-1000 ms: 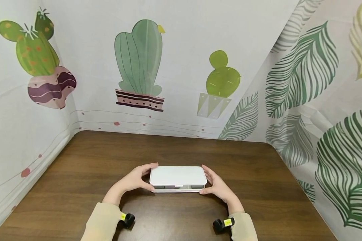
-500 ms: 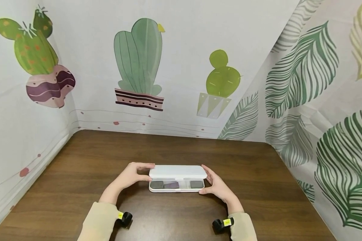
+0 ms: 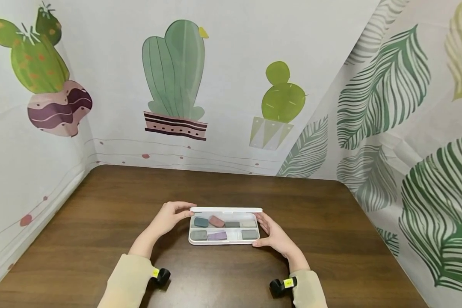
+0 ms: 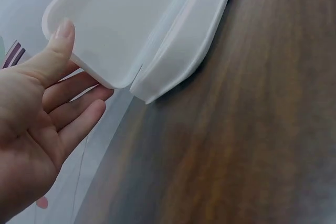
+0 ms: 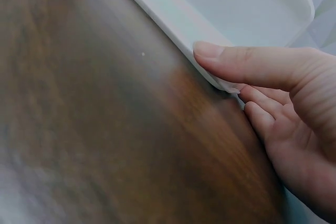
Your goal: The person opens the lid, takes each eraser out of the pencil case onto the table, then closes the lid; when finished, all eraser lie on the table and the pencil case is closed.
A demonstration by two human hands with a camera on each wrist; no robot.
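A white hinged case (image 3: pixel 225 243) lies on the table with its lid (image 3: pixel 226 210) raised at the back. My left hand (image 3: pixel 165 220) pinches the lid's left end; in the left wrist view the thumb lies on the lid's inner face, fingers behind it. At the right end, my right hand (image 3: pixel 275 237) holds the base, its thumb on the front corner in the right wrist view. Two rows of small coloured blocks lie inside: a teal block (image 3: pixel 201 222), a pink one (image 3: pixel 217 221), a purple one (image 3: pixel 217 236) and several greyish ones.
The brown wooden table (image 3: pixel 231 273) stretches out around the case. Behind it hangs a white cloth (image 3: pixel 231 85) printed with cacti, and a leaf pattern covers the right side. Each wrist wears a black camera on a strap.
The lid has swung from nearly closed to upright, uncovering the blocks. My left hand has risen backward with it, letting go of the base, while my right hand stays at the right end.
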